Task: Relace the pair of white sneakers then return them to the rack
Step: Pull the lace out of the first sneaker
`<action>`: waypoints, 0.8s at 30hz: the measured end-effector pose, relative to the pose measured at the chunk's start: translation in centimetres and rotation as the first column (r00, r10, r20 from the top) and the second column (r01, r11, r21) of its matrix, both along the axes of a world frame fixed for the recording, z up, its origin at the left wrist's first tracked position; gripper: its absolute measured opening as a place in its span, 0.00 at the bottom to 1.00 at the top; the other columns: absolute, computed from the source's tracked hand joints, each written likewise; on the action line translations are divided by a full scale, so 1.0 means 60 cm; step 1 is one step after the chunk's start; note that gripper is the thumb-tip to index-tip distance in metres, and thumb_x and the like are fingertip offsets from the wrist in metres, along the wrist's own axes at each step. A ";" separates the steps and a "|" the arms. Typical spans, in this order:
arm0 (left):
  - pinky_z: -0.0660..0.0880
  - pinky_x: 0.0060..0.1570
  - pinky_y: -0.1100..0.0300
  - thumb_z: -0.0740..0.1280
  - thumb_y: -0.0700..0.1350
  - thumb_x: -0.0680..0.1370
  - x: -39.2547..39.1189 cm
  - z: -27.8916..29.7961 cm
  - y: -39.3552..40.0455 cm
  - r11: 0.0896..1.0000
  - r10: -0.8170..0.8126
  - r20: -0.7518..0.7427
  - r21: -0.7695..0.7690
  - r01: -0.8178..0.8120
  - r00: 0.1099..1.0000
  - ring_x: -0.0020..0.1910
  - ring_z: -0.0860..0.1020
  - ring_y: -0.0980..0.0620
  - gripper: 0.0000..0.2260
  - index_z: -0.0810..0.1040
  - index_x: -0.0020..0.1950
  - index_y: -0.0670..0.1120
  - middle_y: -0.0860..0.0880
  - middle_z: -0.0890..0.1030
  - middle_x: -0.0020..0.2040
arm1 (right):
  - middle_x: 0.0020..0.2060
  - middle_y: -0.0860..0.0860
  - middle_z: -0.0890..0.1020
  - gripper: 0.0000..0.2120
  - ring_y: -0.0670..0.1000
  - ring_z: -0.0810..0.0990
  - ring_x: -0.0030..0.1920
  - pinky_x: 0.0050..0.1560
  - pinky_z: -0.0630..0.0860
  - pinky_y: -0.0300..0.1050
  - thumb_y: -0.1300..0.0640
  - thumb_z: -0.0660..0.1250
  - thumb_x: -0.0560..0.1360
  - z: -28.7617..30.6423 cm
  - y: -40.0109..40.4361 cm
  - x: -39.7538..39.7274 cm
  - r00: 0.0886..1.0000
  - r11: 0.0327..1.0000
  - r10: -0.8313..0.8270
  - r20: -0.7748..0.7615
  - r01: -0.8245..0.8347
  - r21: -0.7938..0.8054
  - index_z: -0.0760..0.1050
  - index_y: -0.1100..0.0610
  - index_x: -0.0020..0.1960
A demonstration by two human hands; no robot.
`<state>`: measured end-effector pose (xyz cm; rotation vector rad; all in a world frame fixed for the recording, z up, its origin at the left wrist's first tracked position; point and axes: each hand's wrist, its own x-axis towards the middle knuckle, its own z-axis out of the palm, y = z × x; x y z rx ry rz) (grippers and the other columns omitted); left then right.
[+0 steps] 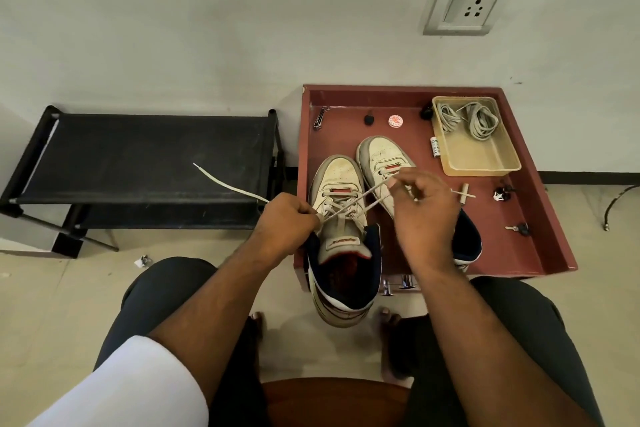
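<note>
- Here the left hand [282, 218] is closed on one end of the pale flat shoelace [349, 210], at the near white leather sneaker [341, 218].
- The right hand [420, 204] pinches the other end, fingers half curled.
- Both sneakers stand in the red-brown wooden tray [540, 218], beside the black fabric rack [145, 163].

Head view: steep downward, close above lap, facing wall [242, 28].

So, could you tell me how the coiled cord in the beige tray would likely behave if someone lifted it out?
The cord lies in loose, uneven loops, so it is probably floppy and would sag and uncoil when lifted. It looks thin, so likely light. Its loops overlap, so they may tangle or drag the shallow tray along.
</note>
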<state>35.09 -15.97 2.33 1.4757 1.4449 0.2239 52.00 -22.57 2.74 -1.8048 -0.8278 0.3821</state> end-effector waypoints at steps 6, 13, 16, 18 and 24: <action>0.67 0.21 0.71 0.68 0.39 0.78 -0.001 0.003 -0.001 1.000 -0.012 0.003 0.020 0.011 1.000 0.32 0.77 0.55 0.06 0.84 0.42 0.42 0.45 0.83 0.40 | 0.71 0.50 0.68 0.17 0.51 0.61 0.73 0.73 0.60 0.51 0.53 0.70 0.75 -0.023 0.002 -0.039 0.820 0.873 0.455 0.347 -0.335 -0.354 0.78 0.50 0.64; 0.66 0.21 0.71 0.68 0.40 0.78 -0.004 0.001 -0.001 1.000 -0.004 0.017 0.010 0.004 1.000 0.30 0.76 0.57 0.06 0.84 0.44 0.42 0.46 0.83 0.39 | 0.64 0.48 0.77 0.03 0.48 0.70 0.67 0.69 0.66 0.42 0.57 0.72 0.74 -0.023 0.011 -0.037 0.903 0.932 0.358 0.239 -0.327 -0.157 0.83 0.50 0.43; 0.65 0.20 0.72 0.69 0.40 0.77 -0.001 0.000 0.003 1.000 -0.005 0.009 0.014 0.005 1.000 0.30 0.76 0.57 0.07 0.83 0.41 0.43 0.47 0.82 0.38 | 0.59 0.49 0.80 0.11 0.42 0.77 0.59 0.61 0.70 0.34 0.63 0.70 0.75 0.014 0.008 -0.017 0.968 0.982 0.093 -0.233 -0.051 0.181 0.79 0.47 0.41; 0.65 0.20 0.71 0.69 0.40 0.77 0.001 -0.001 0.003 1.000 -0.004 0.000 0.023 0.004 1.000 0.31 0.75 0.57 0.07 0.83 0.40 0.44 0.48 0.81 0.37 | 0.56 0.54 0.82 0.09 0.47 0.81 0.53 0.54 0.76 0.39 0.66 0.66 0.77 0.025 0.005 0.003 0.837 0.925 0.045 -0.545 0.172 0.340 0.76 0.53 0.43; 0.65 0.22 0.72 0.68 0.40 0.77 0.001 -0.005 0.001 0.997 -0.020 -0.016 0.069 0.021 1.000 0.35 0.76 0.56 0.06 0.82 0.52 0.47 0.48 0.81 0.44 | 0.27 0.50 0.70 0.10 0.47 0.62 0.23 0.25 0.61 0.37 0.65 0.60 0.76 0.043 0.000 0.030 0.590 0.920 0.135 -0.796 0.223 0.321 0.67 0.52 0.40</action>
